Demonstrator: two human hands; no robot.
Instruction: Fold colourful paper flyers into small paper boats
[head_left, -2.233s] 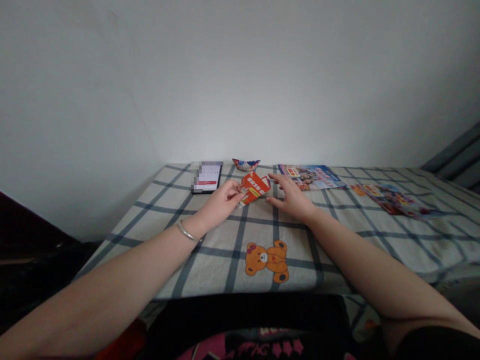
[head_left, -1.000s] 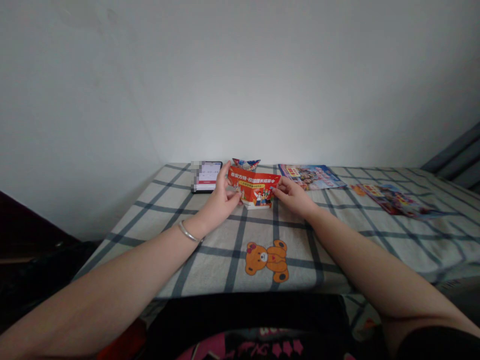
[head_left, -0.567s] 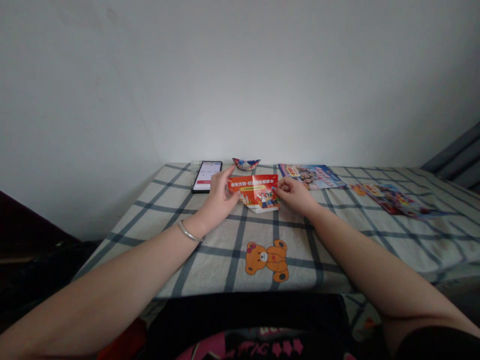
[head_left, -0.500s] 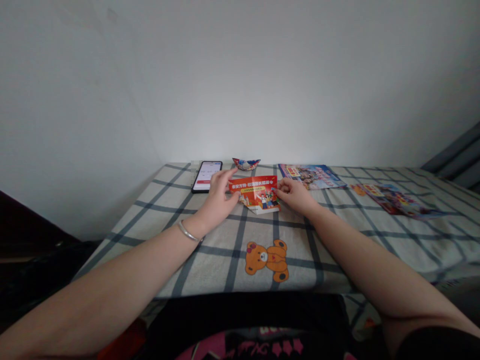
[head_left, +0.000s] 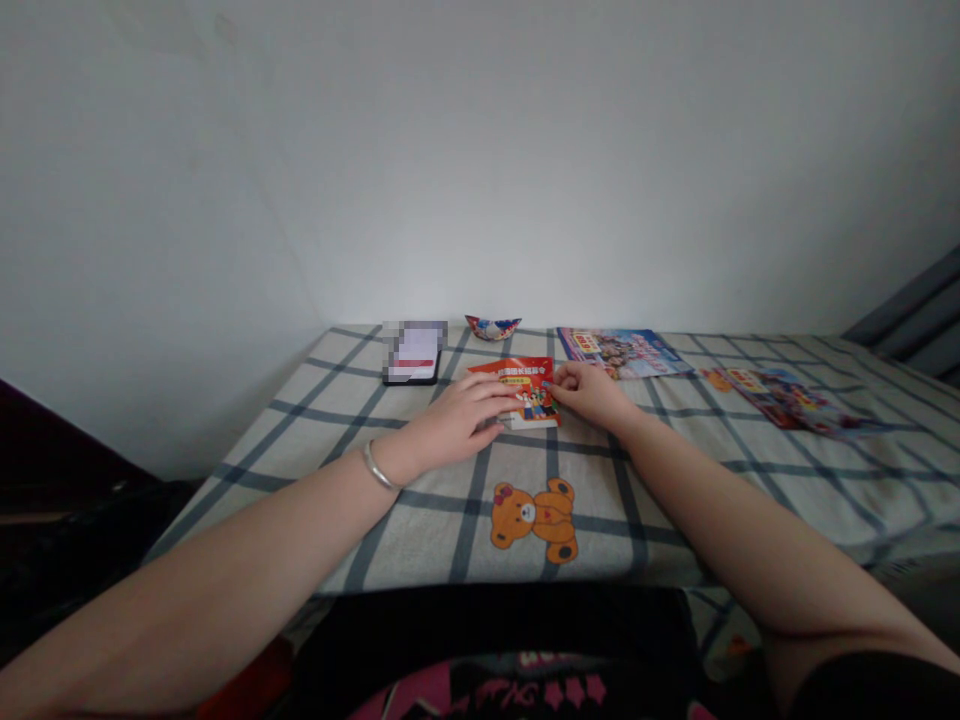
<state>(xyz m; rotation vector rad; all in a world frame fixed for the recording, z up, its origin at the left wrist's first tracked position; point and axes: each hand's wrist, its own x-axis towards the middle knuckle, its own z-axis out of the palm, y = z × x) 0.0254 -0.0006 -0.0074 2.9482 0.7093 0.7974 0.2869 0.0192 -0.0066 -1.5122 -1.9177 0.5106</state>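
Observation:
A red printed leaflet (head_left: 534,390) with cartoon people and white lettering lies on the checked tablecloth in front of me. Across its left part rests my left hand (head_left: 469,415), fingers stretched out over the paper and covering some of the print. A silver bracelet (head_left: 379,468) circles that wrist. My right hand (head_left: 589,393) pinches the leaflet's right edge between thumb and fingers. Behind the leaflet, close to the wall, stands a small folded paper boat (head_left: 493,328) in blue, red and white.
A phone (head_left: 416,353) lies to the left, its screen lit and partly blurred. To the right are one colourful leaflet (head_left: 626,353) and another leaflet (head_left: 799,400) nearer the table's right side. A bear print (head_left: 532,520) decorates the tablecloth near the front edge. The wall (head_left: 480,160) borders the table's back.
My left hand has moved from the leaflet's left edge onto its face, now lying flat over it. The leaflet's raised lower left corner appears pressed down. My right hand keeps its place.

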